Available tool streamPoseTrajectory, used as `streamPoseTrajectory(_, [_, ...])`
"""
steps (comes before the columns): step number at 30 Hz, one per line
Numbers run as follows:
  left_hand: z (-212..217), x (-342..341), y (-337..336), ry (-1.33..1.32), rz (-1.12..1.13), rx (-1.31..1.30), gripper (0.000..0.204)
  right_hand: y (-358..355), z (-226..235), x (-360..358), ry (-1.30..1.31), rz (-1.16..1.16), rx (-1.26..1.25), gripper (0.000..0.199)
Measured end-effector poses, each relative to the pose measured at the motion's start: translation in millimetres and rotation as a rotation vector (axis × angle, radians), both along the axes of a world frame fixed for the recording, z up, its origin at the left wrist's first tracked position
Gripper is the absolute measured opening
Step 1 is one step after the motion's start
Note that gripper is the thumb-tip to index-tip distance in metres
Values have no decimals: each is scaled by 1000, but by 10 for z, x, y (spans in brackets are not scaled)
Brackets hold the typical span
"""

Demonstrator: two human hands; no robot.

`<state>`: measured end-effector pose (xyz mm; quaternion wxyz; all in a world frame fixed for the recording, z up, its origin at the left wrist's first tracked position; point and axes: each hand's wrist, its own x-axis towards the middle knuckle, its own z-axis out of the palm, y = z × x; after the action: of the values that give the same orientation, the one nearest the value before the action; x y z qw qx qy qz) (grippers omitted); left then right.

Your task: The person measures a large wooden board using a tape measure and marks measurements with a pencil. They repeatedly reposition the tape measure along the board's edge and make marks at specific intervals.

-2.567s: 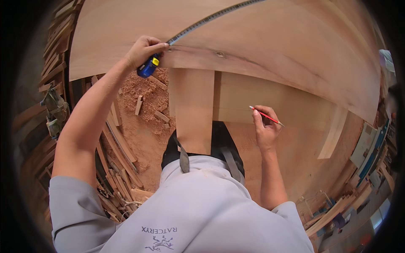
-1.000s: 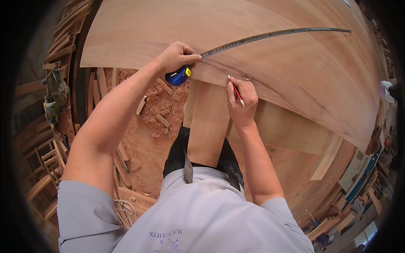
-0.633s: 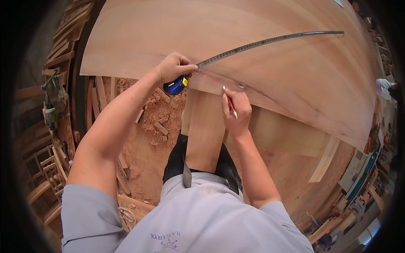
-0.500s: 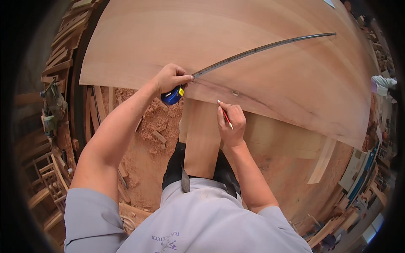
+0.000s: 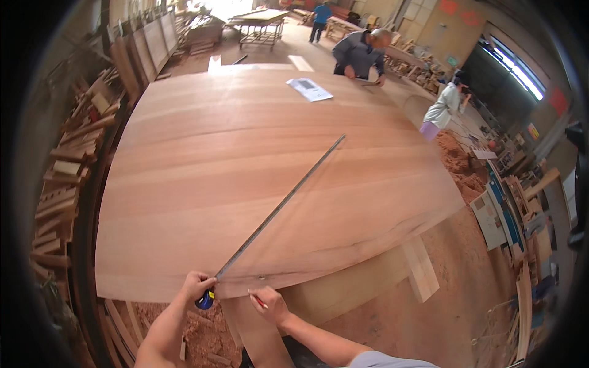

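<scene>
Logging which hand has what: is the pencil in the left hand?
No, the right hand holds the red pencil, while the left hand grips the blue tape measure.

Before you: panel (image 5: 184,184) | on its far half: paper (image 5: 314,92) | your left: wood pieces (image 5: 61,199) | panel's right: sawdust heap (image 5: 457,161)

Left hand (image 5: 197,284): tape measure (image 5: 204,301); right hand (image 5: 272,306): pencil (image 5: 259,301)

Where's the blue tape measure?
In the head view, lower left: the blue tape measure is in the left hand, at the near edge of the big wooden panel.
</scene>
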<state>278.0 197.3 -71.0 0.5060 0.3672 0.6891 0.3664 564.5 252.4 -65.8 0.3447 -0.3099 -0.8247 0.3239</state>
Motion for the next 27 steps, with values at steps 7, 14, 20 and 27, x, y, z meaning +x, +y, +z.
streamPoseTrajectory(7, [-51,-53,-73,-51,4,4,25,151,456,30,-124,-11,-38,38])
streamPoseTrajectory(14, [10,30,-18,-88,-2,-4,27,-672,-172,186,-194,477,206,51])
streamPoseTrajectory(20, [-4,-4,-34,-56,-13,0,27,-153,141,20,-149,48,236,41])
streamPoseTrajectory(27, [31,-38,-84,-44,11,2,28,-475,135,26,-107,394,43,48])
